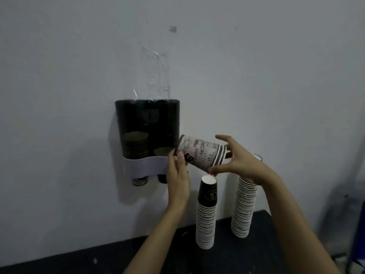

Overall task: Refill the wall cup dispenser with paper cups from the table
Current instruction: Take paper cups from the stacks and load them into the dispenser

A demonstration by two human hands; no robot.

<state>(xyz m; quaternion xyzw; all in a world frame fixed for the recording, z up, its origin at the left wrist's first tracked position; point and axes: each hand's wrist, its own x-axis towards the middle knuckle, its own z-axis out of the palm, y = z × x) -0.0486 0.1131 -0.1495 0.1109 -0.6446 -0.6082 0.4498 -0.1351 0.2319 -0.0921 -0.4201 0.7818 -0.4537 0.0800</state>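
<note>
Paper cups at dispenser, mid-frame

Paper cups (199, 153): a small nested bunch, lying sideways at frame centre, base end pointing at the wall cup dispenser (147, 139) just left of it. Your left hand (177, 175) has its fingers closed on the base end; your right hand (239, 161) pinches the rim end, fingers spread. Dispenser's left tube holds a short stack, the right tube fewer. Two tall cup stacks (206, 214) stand on the dark counter (79, 258) at lower right.
</note>
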